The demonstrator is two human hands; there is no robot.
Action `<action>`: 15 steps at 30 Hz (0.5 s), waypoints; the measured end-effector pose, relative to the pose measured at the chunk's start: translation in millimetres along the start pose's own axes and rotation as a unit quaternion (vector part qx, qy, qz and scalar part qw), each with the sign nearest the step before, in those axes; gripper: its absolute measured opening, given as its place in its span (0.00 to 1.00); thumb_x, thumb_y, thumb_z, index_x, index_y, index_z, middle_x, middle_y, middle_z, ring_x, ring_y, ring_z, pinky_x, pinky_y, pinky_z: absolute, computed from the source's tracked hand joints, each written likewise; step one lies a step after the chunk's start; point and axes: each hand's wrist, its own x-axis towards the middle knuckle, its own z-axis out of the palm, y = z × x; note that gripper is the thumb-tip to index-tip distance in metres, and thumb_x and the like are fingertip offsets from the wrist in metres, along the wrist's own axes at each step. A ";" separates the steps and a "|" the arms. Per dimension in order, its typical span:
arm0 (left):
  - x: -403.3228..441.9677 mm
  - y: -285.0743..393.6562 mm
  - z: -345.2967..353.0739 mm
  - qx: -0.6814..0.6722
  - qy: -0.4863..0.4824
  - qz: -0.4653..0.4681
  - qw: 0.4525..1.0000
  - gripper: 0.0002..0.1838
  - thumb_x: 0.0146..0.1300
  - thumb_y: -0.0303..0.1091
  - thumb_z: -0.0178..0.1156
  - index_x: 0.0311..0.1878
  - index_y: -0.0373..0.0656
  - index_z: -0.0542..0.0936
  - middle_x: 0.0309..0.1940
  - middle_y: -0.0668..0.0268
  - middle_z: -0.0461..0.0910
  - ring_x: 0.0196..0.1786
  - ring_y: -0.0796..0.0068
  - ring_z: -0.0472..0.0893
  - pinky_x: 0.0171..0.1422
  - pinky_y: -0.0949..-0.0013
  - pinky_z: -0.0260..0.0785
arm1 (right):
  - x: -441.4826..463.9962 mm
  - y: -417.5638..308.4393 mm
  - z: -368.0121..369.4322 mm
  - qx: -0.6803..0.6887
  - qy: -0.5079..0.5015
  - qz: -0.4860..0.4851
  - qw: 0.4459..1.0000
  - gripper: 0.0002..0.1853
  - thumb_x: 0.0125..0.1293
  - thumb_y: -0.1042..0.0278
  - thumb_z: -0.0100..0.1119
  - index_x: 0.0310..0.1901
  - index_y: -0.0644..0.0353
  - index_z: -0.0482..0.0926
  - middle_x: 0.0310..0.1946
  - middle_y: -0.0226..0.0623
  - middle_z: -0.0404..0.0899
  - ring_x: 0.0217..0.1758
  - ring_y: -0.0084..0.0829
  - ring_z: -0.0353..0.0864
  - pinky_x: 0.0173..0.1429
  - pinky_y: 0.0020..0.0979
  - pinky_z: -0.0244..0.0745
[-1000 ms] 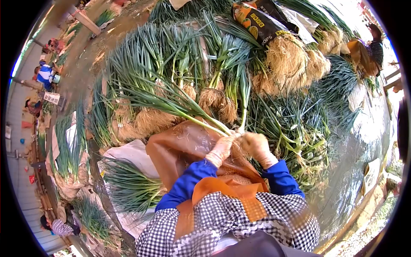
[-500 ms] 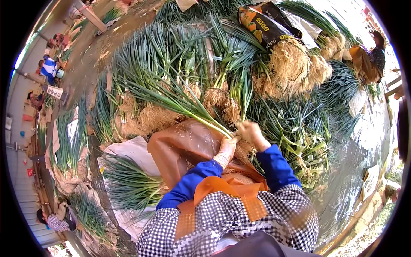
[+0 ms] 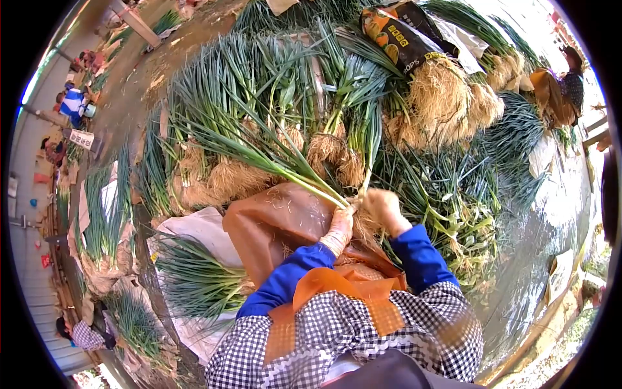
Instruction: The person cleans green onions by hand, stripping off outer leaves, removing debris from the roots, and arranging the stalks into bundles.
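Note:
Long green onion stalks slant from upper left down to my left hand, whose fingers are wrapped round their pale lower ends. Just right of it, my right hand is closed near the stalk bases, and its fingertips are blurred; what it grips cannot be made out. Tan roots hang below and between the hands. An orange-brown apron lies under the left forearm, with loose root bits on it.
Rooted onion bundles lie ahead. A leafy heap is at the right, a black printed bag at the top. Another bundle rests on pale sheeting at the left. Co-workers sit at the far left, another person at the far right.
The view has shifted slightly. Both hands stay near the stalk bases; my right hand has pulled slightly away from my left, which keeps its hold on the stalks.

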 end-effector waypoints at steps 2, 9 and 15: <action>7.4 -8.3 -11.6 -0.052 -0.019 -0.038 0.998 0.07 0.59 0.24 0.56 0.41 0.42 0.76 0.31 0.69 0.77 0.34 0.75 0.76 0.41 0.73 0.71 | -46.2 -15.9 -13.1 0.088 0.030 -0.157 0.983 0.21 0.64 0.61 0.51 0.13 0.56 0.66 0.09 0.37 0.59 0.12 0.33 0.59 0.20 0.34 0.61; 2.1 12.0 -14.4 -0.155 -0.057 -0.164 0.972 0.08 0.66 0.34 0.51 0.41 0.40 0.74 0.25 0.63 0.75 0.27 0.66 0.77 0.33 0.64 0.75 | -65.7 90.9 -54.5 -0.119 -0.103 0.168 0.973 0.18 0.65 0.48 0.51 0.43 0.52 0.81 0.33 0.34 0.83 0.31 0.28 0.81 0.38 0.32 0.77; 5.6 7.0 -16.0 -0.099 -0.049 -0.144 0.983 0.08 0.65 0.31 0.51 0.43 0.38 0.75 0.27 0.60 0.76 0.29 0.62 0.79 0.35 0.59 0.76 | 44.5 45.2 2.6 0.318 0.035 0.205 0.925 0.20 0.64 0.51 0.54 0.43 0.62 0.77 0.26 0.32 0.78 0.23 0.21 0.71 0.29 0.26 0.68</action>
